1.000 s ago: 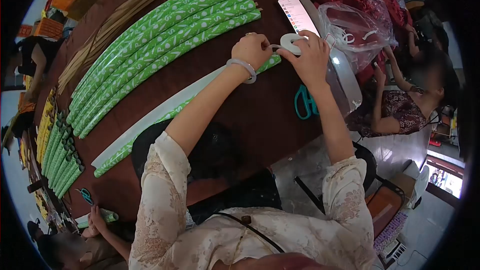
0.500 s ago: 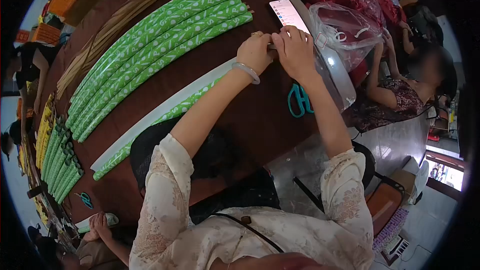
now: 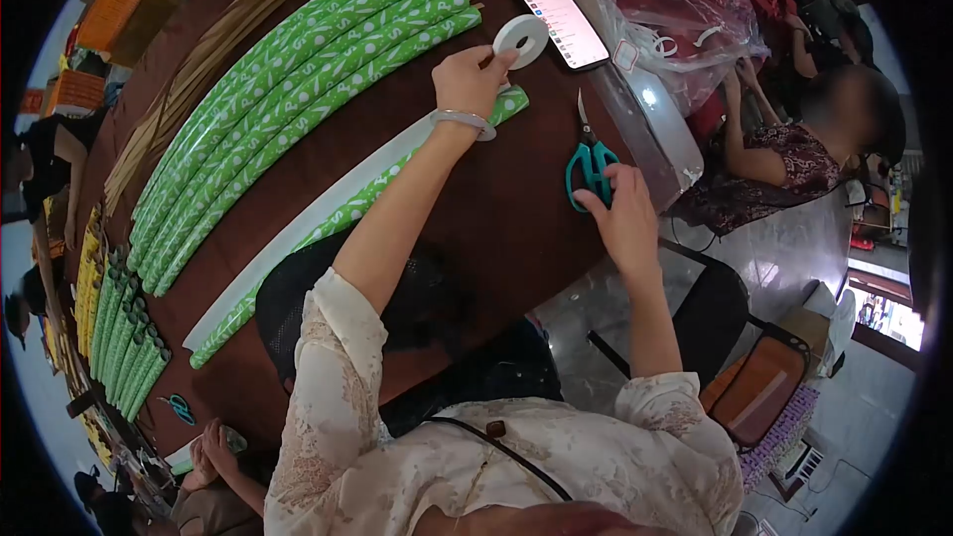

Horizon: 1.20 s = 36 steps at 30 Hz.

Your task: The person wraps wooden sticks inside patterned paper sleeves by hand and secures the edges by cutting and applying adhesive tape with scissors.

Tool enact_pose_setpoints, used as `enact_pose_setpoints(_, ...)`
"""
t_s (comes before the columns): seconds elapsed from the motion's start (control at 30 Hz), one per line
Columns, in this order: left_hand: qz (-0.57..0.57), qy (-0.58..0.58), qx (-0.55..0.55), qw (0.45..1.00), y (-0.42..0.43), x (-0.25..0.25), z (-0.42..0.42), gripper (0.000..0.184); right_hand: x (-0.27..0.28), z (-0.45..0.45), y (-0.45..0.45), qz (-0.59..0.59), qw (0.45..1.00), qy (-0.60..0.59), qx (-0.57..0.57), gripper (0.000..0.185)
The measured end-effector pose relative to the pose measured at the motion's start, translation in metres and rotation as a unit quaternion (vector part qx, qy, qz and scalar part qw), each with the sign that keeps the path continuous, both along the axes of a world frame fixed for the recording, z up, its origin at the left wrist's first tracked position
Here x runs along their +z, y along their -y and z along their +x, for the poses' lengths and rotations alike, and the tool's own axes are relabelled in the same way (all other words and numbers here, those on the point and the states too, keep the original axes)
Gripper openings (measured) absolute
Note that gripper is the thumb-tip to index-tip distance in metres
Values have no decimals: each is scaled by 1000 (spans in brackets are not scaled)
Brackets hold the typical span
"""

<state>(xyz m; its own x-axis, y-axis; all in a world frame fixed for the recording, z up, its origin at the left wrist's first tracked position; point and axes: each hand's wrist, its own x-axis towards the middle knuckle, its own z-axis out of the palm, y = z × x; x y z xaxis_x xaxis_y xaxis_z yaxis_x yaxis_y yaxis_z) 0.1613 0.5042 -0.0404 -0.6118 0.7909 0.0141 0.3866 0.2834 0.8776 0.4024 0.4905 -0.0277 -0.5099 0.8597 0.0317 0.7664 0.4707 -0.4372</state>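
Note:
A roll of white tape (image 3: 537, 37) is pinched in my left hand (image 3: 472, 82), whose thumb and fingers are closed on its near edge. Just below that hand lies a partly rolled green patterned paper (image 3: 328, 223) with a white edge strip, slanting across the table. My right hand (image 3: 627, 221) has its thumb and fingers apart beside the teal handles of a pair of scissors (image 3: 593, 171). Its fingertips are at the handles; whether they touch I cannot tell. The scissors lie flat, blades pointing away from me.
Several green paper tubes (image 3: 308, 104) lie left of my hands, with thin wooden strips (image 3: 199, 74) behind. A lit phone (image 3: 562, 22) and a clear plastic bag (image 3: 685, 40) are at the far right. Another person (image 3: 784, 164) sits at right; another person's hands (image 3: 211, 452) are lower left.
My hands have come apart. The left now shows the tape roll up and away from the right. My right hand has moved down to the scissors handles, and its fingers have spread.

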Motion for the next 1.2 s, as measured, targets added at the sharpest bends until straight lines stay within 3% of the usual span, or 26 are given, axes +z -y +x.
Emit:
enact_pose_setpoints(0.17,24,110,38,993,2,-7,-1,31,-8,1,-18,50,997,62,11,47)
enact_pose_setpoints(0.23,36,118,35,992,1,-8,-3,31,2,0,-29,-83,995,47,-10,48)
enact_pose_setpoints(0.37,25,122,37,991,5,-4,-2,29,8,0,-46,-155,981,-116,24,42)
enact_pose_setpoints(0.43,52,165,39,984,4,-3,-3,34,12,-5,-54,-145,980,-122,65,42)
enact_pose_setpoints(0.5,82,205,36,975,6,-3,0,34,18,-10,-60,-80,991,-7,106,41)
enact_pose_setpoints(0.53,69,188,34,979,6,-3,0,33,9,-8,-67,37,985,19,170,40)
enact_pose_setpoints(0.67,37,97,18,994,10,6,0,31,12,-10,-91,102,962,100,231,39)
enact_pose_setpoints(0.8,5,60,7,998,12,9,-2,29,28,-20,-102,38,952,154,263,47)
enact_pose_setpoints(0.87,43,127,18,991,10,5,-1,31,34,-26,-101,40,953,164,251,46)
enact_pose_setpoints(1.03,42,100,31,994,10,8,2,27,38,-39,-100,24,966,135,220,48)
enact_pose_setpoints(1.2,56,115,29,991,8,6,3,27,53,-54,-107,43,950,220,218,45)
